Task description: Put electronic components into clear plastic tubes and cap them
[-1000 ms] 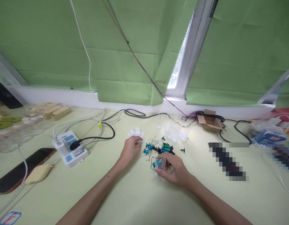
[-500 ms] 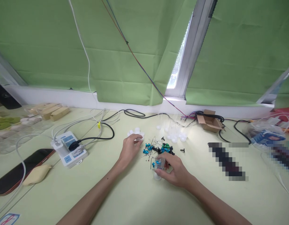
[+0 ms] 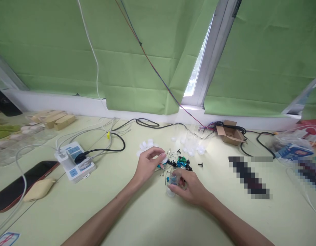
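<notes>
My left hand (image 3: 147, 165) pinches a small white round cap (image 3: 163, 158) between thumb and fingertips, just left of a pile of small parts. My right hand (image 3: 190, 186) is wrapped round a small clear plastic container (image 3: 173, 180) with blue pieces showing through its wall. The container stands or hovers low over the table; its base is partly visible below my thumb. Beyond it lies the pile of blue, green and black metal parts (image 3: 182, 162) with thin wire rods. More white caps (image 3: 146, 146) are grouped behind my left hand.
Clear containers with white ends (image 3: 191, 147) stand at the back. A cardboard box (image 3: 230, 135) and black cables are near the wall. To the left are a power strip (image 3: 76, 164), a phone (image 3: 27, 184) and a cream-coloured case (image 3: 39, 190). A black screw-like part (image 3: 200, 165) lies right.
My left hand has moved right from the group of white caps toward the container, with a cap now in its fingers. My right hand keeps hold of the container, almost unmoved.
</notes>
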`<move>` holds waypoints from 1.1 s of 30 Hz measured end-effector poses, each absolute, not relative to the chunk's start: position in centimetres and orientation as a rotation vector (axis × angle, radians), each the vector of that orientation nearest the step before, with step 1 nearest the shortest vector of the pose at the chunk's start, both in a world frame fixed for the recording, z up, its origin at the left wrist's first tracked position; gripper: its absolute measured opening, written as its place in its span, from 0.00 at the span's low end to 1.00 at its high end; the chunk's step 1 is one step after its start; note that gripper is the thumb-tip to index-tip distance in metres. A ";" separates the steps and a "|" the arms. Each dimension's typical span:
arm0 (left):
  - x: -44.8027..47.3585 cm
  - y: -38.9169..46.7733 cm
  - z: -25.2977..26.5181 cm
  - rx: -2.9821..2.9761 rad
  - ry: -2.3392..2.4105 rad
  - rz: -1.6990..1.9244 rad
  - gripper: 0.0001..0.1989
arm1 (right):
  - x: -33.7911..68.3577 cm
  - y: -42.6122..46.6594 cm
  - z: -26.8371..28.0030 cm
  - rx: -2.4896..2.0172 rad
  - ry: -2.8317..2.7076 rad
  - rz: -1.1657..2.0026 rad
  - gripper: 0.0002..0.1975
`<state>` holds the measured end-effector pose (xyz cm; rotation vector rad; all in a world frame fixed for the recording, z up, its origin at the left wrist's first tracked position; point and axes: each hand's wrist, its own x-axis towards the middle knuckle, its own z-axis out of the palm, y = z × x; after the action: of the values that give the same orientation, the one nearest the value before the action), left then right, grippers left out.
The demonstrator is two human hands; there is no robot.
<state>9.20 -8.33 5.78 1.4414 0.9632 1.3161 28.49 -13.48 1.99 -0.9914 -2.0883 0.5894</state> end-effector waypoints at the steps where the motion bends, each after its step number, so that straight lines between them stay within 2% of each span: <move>1: 9.4 -8.6 5.8 1.441 0.951 1.307 0.11 | 28.5 -13.5 2.0 -1.000 -2.086 0.598 0.10; 8: 10.3 -10.1 5.9 1.487 0.872 1.233 0.09 | 28.4 -13.5 2.5 -1.042 -2.053 0.581 0.16; 20: 10.4 -10.4 6.1 1.527 0.880 1.179 0.09 | 28.1 -13.5 2.9 -1.148 -2.035 0.560 0.14; 27: 10.4 -10.5 5.8 1.545 0.828 1.177 0.08 | 27.9 -13.3 2.9 -1.183 -1.994 0.506 0.18; 33: 10.4 -10.5 5.7 1.541 0.782 1.167 0.09 | 27.8 -13.4 3.0 -1.194 -1.977 0.481 0.18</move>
<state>10.40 -10.54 5.69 1.5410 0.7823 1.1672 27.83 -13.39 2.99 -1.1944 -1.9772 0.4814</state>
